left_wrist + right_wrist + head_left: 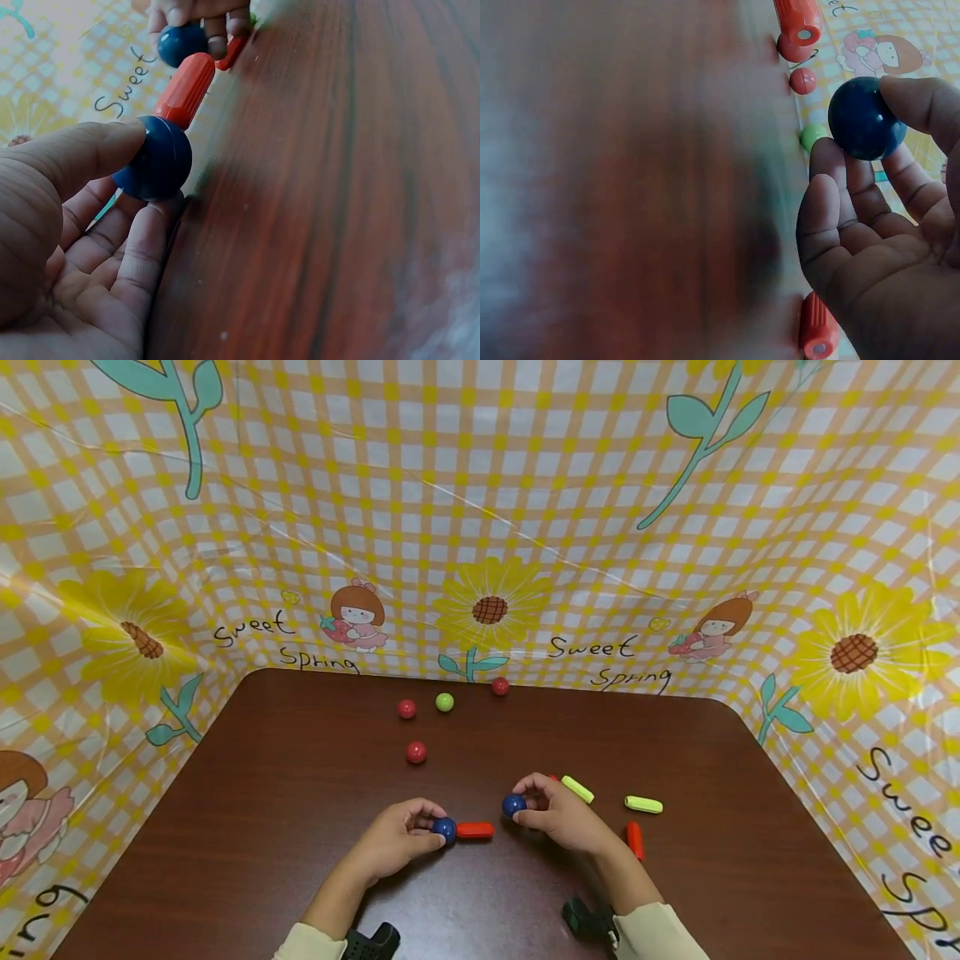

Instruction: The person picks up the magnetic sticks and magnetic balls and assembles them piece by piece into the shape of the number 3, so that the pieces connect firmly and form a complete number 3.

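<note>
Between thumb and fingers my left hand [393,839] pinches a blue ball [161,161]. A red ribbed stick [475,831] is joined to that ball and points right, toward the other hand. My right hand [558,814] holds a second blue ball [866,118] by its thumb and fingertips, a short way beyond the free end of the red stick. In the left wrist view, the second blue ball [182,45] shows just past the stick's tip, with a gap in the head view.
Red balls [416,752] and a green ball [445,702] lie toward the back of the brown table [300,743]. Right of my right hand are yellow-green sticks [643,805] and a red stick [634,841]. Another red piece is mostly hidden behind that hand. A checked cloth [450,485] encloses the back and sides.
</note>
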`<state>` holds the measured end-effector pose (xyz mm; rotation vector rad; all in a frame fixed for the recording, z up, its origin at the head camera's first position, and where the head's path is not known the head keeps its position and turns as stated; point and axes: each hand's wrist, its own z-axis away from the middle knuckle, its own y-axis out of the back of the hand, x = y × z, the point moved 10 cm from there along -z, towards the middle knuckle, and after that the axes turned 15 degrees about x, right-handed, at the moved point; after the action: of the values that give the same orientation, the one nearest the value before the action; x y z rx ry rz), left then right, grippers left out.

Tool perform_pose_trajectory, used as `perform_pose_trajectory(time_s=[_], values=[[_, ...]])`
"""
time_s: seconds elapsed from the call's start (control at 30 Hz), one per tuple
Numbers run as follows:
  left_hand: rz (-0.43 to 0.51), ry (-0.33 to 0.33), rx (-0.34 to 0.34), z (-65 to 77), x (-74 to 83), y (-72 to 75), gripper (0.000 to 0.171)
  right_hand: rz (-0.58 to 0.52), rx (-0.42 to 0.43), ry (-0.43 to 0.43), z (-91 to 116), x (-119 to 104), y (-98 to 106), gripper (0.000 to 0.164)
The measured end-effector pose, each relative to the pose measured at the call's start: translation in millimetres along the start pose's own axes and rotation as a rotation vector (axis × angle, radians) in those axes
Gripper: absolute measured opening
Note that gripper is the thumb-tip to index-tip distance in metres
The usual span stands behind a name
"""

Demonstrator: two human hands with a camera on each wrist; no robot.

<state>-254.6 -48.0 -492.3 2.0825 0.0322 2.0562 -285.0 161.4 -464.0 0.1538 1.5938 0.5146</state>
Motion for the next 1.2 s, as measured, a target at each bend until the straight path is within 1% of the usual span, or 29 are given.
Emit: perform_pose_trajectory(time_s=[0.17, 0.47, 0.73, 0.87, 0.97, 1.2], values=[[0.003, -0.011, 0.004, 0.7, 0.7, -0.7, 0.027, -0.022, -0.015, -0.01, 9.8, 4.0, 0.3, 0.029], [-0.016, -0.005, 0.002, 1.2, 1.2, -0.2, 0.028, 0.046, -0.015, -0.016, 16.9, 10.6, -9.5, 0.026], [-0.01, -0.011, 0.005, 1.0, 1.8, 0.1, 0.027, 0.073, 0.009, 0.018, 19.6, 1.1, -11.3, 0.026], [-0.015, -0.011, 0.002, 1.0, 2.3, -0.4, 0.027, 0.068, 0.008, 0.036, 21.0, -3.6, -13.3, 0.027], [-0.018, -0.007, 0.001, 1.1, 2.6, -0.6, 0.028, 0.069, -0.001, 0.041, 22.2, -5.4, -16.5, 0.027], [-0.024, -0.002, 0.005, 1.6, 2.5, 0.2, 0.027, 0.109, 0.013, 0.056, 20.8, -4.4, -17.5, 0.025]])
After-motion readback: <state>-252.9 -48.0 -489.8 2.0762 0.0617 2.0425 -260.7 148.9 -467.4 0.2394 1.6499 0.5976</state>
